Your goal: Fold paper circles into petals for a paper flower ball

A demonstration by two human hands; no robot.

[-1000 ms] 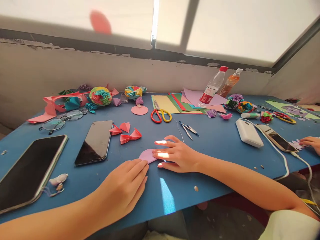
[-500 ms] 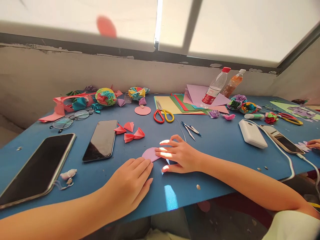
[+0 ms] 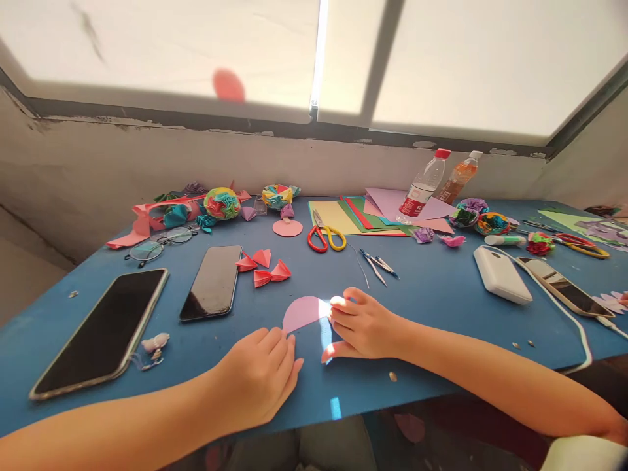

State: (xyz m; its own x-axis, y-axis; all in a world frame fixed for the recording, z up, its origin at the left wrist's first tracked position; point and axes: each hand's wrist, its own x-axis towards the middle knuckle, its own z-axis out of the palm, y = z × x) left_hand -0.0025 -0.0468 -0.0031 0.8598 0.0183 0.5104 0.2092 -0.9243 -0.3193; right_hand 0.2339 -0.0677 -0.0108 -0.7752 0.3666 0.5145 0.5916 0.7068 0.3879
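Observation:
A half-circle of folded lilac paper (image 3: 305,313) lies on the blue table, its curved side away from me. My left hand (image 3: 267,373) rests palm down at its left corner, the fingertips touching that end and the thumb apart from them. At the right corner my right hand (image 3: 366,327) touches the paper with bent fingertips, its thumb spread toward the table edge. Neither hand has its fingers closed around anything. Beyond the paper sit several folded coral paper pieces (image 3: 271,275) and scissors (image 3: 324,232) with one red and one yellow handle.
Two phones (image 3: 101,333) (image 3: 213,281) and eyeglasses (image 3: 159,245) lie at left. Coloured paper sheets (image 3: 338,224), pleated paper balls (image 3: 222,203) and two bottles (image 3: 417,190) stand along the back. A compass (image 3: 375,261) lies mid-table; a white power bank (image 3: 501,275) with a cable is at right.
My hands have moved apart toward the paper's two corners, uncovering more of the lilac half-circle. The view has tilted slightly upward and shifted left.

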